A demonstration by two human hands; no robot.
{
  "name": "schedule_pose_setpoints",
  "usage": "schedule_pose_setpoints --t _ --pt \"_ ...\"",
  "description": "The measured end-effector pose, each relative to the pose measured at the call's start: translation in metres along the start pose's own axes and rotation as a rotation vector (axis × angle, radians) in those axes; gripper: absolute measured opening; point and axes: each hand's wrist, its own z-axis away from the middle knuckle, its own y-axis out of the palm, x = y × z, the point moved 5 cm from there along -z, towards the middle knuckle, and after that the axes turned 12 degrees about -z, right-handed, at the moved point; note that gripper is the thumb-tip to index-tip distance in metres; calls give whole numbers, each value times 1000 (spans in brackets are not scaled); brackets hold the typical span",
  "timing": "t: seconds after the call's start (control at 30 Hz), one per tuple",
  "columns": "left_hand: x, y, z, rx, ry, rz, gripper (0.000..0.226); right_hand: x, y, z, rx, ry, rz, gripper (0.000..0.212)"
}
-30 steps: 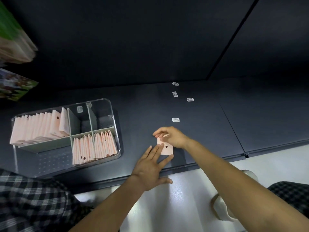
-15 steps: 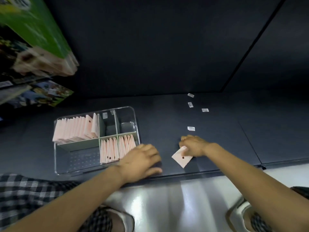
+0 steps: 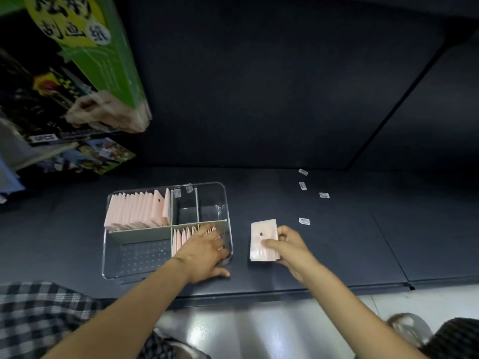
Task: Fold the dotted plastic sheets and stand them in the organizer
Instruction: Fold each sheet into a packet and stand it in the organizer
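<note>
1. One dark grey shelf board (image 3: 324,250) carries everything in view.
2. One large green printed box (image 3: 103,55) hangs in at the upper left with yellow-backed Chinese characters I cannot read; below it lies one picture-printed carton (image 3: 85,156), and a white tag near it reads roughly "6PCS".
3. One clear plastic organizer with grey-green dividers (image 3: 114,255) stands on the board left of centre. It has five compartments. The far-left one holds a row of upright folded pink sheets (image 3: 137,211), more than ten; the near-right one holds a second row of folded pink sheets (image 3: 184,237), at least five showing, the others hidden by the hand.
4. The left hand (image 3: 204,252) lies over that near-right compartment, fingers down among the sheets; I cannot tell whether they pinch any.
5. The right hand (image 3: 287,247) pinches one folded pink plastic sheet with a dark dot (image 3: 261,237), thumb on top, just right of the organizer.
6. Four small white stickers (image 3: 304,221) lie scattered at the far right, their print too small to read.
</note>
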Motion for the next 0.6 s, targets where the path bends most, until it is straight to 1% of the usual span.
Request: schedule_pose_setpoints --t 0.07,0.2,0.3,0.43,0.53,0.6 --pt "3 3 0 22 7 -11 68 5 24 -1 20 -73 55 27" --pt "10 10 5 -11 -6 -15 68 10 59 -7 17 -158 174 25" --pt "11 11 7 -42 -14 23 68 12 72 -13 -55 -214 496 24" --pt "14 12 7 -60 -31 56 65 16 84 -13 -133 -266 822 9" --pt "16 11 7 -85 -50 85 64 15 102 -10 -124 -358 1030 16" --pt "16 12 7 -106 -62 98 69 11 112 -9 -118 -394 1126 17"
